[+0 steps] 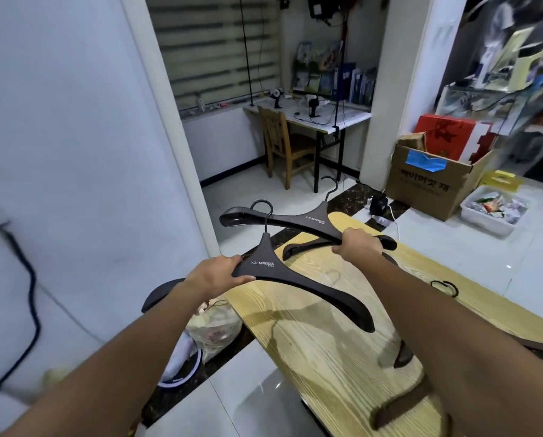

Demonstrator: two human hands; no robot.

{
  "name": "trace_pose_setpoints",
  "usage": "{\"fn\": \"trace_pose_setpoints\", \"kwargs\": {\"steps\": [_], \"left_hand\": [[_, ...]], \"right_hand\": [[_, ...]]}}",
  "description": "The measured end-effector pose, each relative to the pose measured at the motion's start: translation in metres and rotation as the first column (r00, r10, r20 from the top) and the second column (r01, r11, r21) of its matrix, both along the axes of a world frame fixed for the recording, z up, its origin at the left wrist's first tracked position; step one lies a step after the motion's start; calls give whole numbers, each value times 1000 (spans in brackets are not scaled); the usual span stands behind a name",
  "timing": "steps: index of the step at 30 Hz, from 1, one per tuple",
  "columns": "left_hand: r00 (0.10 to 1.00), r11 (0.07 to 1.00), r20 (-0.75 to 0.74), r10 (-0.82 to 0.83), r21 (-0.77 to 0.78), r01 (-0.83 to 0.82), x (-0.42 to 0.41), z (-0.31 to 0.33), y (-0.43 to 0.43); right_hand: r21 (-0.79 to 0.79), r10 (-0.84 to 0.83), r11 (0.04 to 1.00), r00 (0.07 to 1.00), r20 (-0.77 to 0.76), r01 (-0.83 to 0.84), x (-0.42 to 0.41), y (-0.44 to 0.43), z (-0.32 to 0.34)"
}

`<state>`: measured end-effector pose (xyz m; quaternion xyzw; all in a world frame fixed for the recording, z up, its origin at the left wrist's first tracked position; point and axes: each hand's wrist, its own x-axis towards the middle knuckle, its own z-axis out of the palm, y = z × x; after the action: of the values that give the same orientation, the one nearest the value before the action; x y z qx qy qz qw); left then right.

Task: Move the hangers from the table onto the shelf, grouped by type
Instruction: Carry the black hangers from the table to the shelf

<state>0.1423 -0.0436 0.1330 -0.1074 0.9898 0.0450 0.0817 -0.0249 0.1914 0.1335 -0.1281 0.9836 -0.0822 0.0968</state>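
Near hanger (311, 288): above table (327, 367), neck gripped by left hand (215, 274). Far hanger (295, 220): above table's far end, arm gripped by right hand (358, 244). Brown hangers (393, 411): on table.

Bare forearms (112, 357), left hand (213, 274), right hand (360, 242)

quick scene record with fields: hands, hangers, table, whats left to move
left hand: left hand grips the near black hanger beside its neck
right hand: right hand grips the far black hanger by one arm
hanger position: both held over the table's far end, hooks pointing away from the person
table: table of light wood
left to move: brown hangers lying on the table's near end, partly hidden by the right forearm
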Motion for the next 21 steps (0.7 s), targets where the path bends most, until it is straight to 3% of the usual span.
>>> {"fn": "trace_pose_setpoints", "kwargs": {"steps": [11, 21], "left_hand": [[988, 992, -88, 129, 12, -129, 84, 14, -24], [951, 946, -76, 300, -103, -307, 171, 33, -66]], "right_hand": [[-50, 50, 997, 985, -166, -59, 30, -57, 56], [-182, 331, 913, 923, -194, -366, 120, -157, 89]]}}
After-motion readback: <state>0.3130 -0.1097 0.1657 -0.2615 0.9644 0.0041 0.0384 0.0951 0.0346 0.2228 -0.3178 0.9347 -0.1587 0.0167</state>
